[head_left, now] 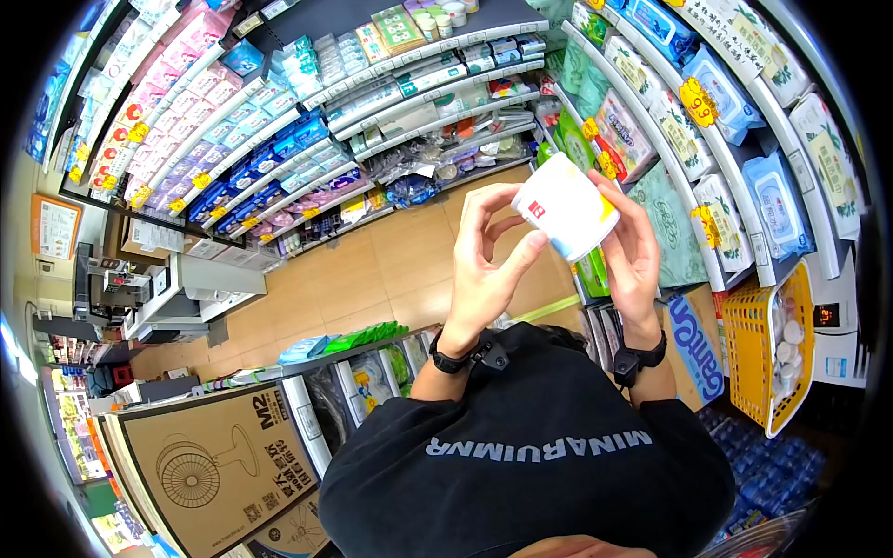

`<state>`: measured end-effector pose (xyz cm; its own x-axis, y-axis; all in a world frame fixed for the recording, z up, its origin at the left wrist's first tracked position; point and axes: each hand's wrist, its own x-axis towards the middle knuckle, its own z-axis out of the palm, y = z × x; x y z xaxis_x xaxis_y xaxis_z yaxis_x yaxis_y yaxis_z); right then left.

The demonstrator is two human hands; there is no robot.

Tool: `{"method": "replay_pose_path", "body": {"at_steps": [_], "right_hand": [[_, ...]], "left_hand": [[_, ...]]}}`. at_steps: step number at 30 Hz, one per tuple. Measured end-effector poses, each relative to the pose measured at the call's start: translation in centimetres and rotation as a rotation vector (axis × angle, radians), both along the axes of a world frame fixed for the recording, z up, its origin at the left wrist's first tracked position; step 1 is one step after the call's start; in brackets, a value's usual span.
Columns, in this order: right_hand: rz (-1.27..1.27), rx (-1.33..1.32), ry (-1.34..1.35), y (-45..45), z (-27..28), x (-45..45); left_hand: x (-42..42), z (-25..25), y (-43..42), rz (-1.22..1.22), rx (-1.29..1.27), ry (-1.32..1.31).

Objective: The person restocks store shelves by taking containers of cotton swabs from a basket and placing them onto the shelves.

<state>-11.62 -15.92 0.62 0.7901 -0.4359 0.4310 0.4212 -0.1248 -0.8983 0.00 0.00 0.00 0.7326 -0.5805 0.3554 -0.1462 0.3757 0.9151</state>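
A white round tub (566, 209), with a small red mark and yellow and blue patches on its side, is held up tilted in front of my chest. My left hand (493, 249) grips it from the left, thumb at its lower front edge and fingers curled behind. On the other side, my right hand (633, 249) holds its right edge, with the fingers partly hidden behind it. Which face of the tub is its lid I cannot tell. Each wrist wears a black band.
Shelves of packaged goods (270, 139) curve along the far left. Tissue and wipe packs (777, 200) line the right shelves. A yellow basket (752, 353) holding white round items stands at right. Fan cartons (214, 465) sit lower left, beside a tiled floor (344, 270).
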Motion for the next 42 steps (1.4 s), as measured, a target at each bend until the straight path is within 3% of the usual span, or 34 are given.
{"method": "replay_pose_path", "body": {"at_steps": [3, 10, 19, 22, 29, 31, 33, 42], "right_hand": [[0.033, -0.04, -0.057, 0.3, -0.2, 0.1], [0.208, 0.174, -0.027, 1.2, -0.6, -0.1], [0.085, 0.017, 0.041, 1.1, -1.3, 0.1], [-0.088, -0.011, 0.12, 1.0, -1.5, 0.9], [-0.085, -0.004, 0.142, -1.0, -1.5, 4.4], [-0.059, -0.028, 0.129, -1.8, -1.8, 6.0], [-0.05, -0.049, 0.141, -2.9, -2.0, 7.7], [-0.013, -0.188, 0.093, -8.9, -1.7, 15.8]], "left_hand": [[0.0, -0.3, -0.2, 0.003, -0.082, 0.044], [1.2, -0.1, 0.1, 0.042, -0.064, -0.033], [2.4, -0.7, -1.0, -0.05, -0.121, -0.131], [2.7, -0.7, -1.8, -0.091, -0.085, -0.038], [4.8, -1.0, -2.7, -0.035, 0.11, 0.099], [6.2, -1.2, -3.3, 0.009, 0.122, 0.039], [7.8, -0.9, -3.4, 0.066, 0.338, -0.163], [14.4, 0.4, -7.8, 0.081, 0.346, -0.202]]}}
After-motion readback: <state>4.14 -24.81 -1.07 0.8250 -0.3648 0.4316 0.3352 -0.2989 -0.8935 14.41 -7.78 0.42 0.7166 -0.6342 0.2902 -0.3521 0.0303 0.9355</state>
